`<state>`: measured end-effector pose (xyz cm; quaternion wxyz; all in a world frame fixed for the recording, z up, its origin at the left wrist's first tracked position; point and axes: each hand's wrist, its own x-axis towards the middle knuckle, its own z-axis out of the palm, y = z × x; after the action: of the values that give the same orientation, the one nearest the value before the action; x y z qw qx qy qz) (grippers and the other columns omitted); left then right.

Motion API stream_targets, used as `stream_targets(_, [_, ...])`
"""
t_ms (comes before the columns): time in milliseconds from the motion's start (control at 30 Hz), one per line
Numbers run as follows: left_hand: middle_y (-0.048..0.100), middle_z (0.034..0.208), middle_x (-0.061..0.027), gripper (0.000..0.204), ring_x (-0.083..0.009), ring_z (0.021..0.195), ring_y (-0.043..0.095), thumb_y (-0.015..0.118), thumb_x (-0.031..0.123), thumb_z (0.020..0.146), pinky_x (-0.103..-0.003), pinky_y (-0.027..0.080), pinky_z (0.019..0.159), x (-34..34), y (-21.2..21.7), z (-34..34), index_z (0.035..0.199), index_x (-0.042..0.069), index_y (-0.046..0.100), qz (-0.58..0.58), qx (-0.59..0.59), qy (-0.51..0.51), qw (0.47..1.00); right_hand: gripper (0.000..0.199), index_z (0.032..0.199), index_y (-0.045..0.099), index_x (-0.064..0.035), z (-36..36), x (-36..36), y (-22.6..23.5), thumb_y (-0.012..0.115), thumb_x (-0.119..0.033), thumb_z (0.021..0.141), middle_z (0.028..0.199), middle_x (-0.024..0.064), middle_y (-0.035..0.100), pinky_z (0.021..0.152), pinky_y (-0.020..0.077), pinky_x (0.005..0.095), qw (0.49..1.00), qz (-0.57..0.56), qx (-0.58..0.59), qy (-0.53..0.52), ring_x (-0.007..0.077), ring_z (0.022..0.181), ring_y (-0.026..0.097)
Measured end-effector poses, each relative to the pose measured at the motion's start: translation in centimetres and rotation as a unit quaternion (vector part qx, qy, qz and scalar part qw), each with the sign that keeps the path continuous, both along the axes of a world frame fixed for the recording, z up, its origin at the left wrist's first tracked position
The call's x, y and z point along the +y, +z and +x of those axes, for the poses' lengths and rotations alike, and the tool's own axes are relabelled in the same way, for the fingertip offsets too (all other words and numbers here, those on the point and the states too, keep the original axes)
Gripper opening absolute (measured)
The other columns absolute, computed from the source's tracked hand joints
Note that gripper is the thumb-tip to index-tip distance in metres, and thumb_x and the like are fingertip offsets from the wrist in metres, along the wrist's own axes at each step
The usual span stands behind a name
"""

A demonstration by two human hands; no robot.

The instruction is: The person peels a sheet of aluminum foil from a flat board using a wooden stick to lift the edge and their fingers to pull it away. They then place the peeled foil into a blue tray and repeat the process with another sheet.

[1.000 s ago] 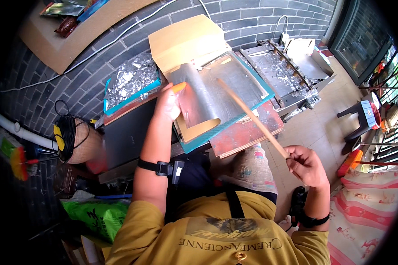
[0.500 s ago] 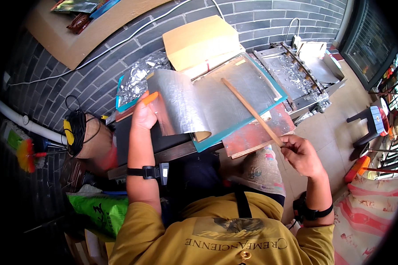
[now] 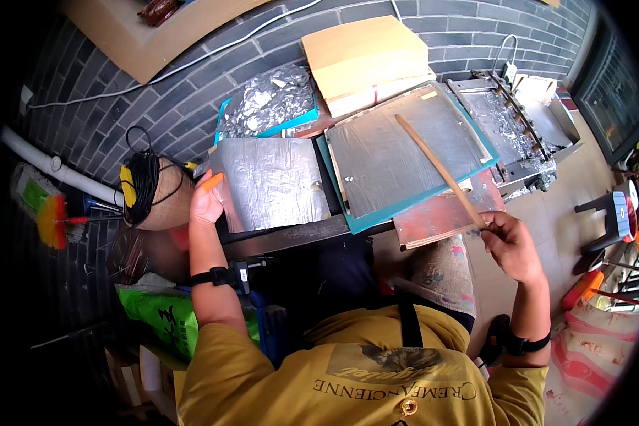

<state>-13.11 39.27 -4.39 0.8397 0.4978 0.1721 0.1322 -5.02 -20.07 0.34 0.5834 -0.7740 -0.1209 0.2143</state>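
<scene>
My left hand pinches the left edge of a shiny silver foil sheet, and an orange cover sits on one of its digits. The sheet hangs over the left part of the bench, its lower edge slightly curled. My right hand grips the near end of a thin wooden stick. The stick slants up and leftward over a flat stack of grey sheets, which lies on a teal board. Whether the stick's tip touches the stack, I cannot tell.
Behind stand a teal tray of foil scraps and a yellowish paper stack. A metal frame with foil bits is at the right. A red board juts toward my leg. Coiled black cable sits left.
My left hand has carried the foil sheet left, off the grey stack, and the sheet has flattened from its curl. My right hand still holds the stick above the stack. The view has shifted.
</scene>
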Motion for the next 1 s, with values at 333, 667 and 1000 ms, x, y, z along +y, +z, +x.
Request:
stream_targets(333, [0.065,0.092,-0.0035,0.028,-0.0154,0.080,0.062,0.058,0.003,0.083,-0.029,0.050,0.070,3.6,-3.6,-1.9,0.111,0.005,0.059,0.088,0.117,0.014,0.989,0.022,0.103,0.060,0.0032,0.2,3.0,1.8,0.051,0.007,0.083,0.079,-0.0016,0.056,0.060,0.0391,0.0208,0.999,-0.034,0.006,0.028,0.0049,0.067,0.047])
stream_targets(667, [0.064,0.089,-0.0022,0.026,-0.0142,0.077,0.061,0.058,0.005,0.083,-0.028,0.048,0.067,5.5,-4.6,-2.5,0.108,0.005,0.060,0.150,0.181,0.018,0.972,0.024,0.109,0.057,0.0040,0.4,7.0,2.2,0.053,0.007,0.086,0.079,-0.0009,0.057,0.061,0.0398,0.0203,0.991,-0.075,-0.032,0.111,0.0054,0.070,0.049])
stream_targets(1000, [0.064,0.094,-0.0047,0.038,-0.0147,0.080,0.061,0.063,0.015,0.084,-0.030,0.049,0.070,5.2,-3.9,-2.4,0.118,0.002,0.056,0.189,0.217,0.050,0.956,0.024,0.109,0.056,0.0044,0.4,8.4,2.4,0.052,0.009,0.087,0.079,-0.0003,0.057,0.060,0.0401,0.0203,0.989,-0.060,-0.023,0.131,0.0050,0.070,0.049])
